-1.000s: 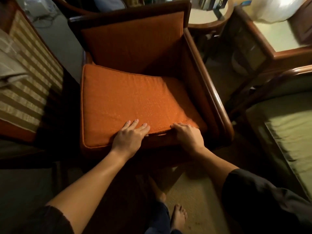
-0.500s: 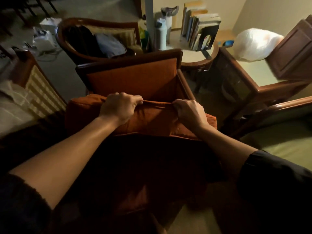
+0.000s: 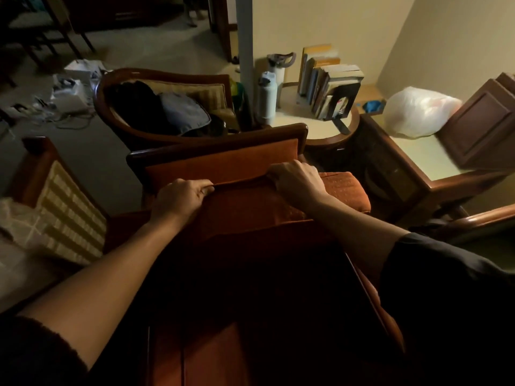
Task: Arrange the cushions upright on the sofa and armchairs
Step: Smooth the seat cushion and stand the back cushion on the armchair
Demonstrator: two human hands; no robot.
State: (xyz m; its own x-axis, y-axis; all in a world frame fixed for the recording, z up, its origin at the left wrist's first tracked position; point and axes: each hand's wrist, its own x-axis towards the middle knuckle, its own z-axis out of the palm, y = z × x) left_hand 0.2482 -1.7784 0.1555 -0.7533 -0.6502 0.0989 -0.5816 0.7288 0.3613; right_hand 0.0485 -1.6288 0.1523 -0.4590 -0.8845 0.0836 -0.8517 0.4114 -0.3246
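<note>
An orange seat cushion [image 3: 250, 207] stands raised on edge in the wooden armchair [image 3: 217, 154], its top edge up against the chair's orange backrest [image 3: 223, 165]. My left hand [image 3: 178, 200] grips the cushion's upper edge on the left. On the right, my right hand [image 3: 296, 181] holds the same edge. The cushion's lower part is lost in deep shadow. The chair's seat below is hidden by the cushion.
A second armchair [image 3: 145, 107] behind holds dark clothes and striped cushions. A round side table [image 3: 320, 126] carries books and bottles. A wooden table [image 3: 418, 151] with a white bag stands right. A striped-cushion chair [image 3: 64, 207] sits left, a green seat at far right.
The cushion lay flat on the seat a second ago; both hands took its front edge and lifted it upright. Since half a second ago it has risen a little nearer the backrest.
</note>
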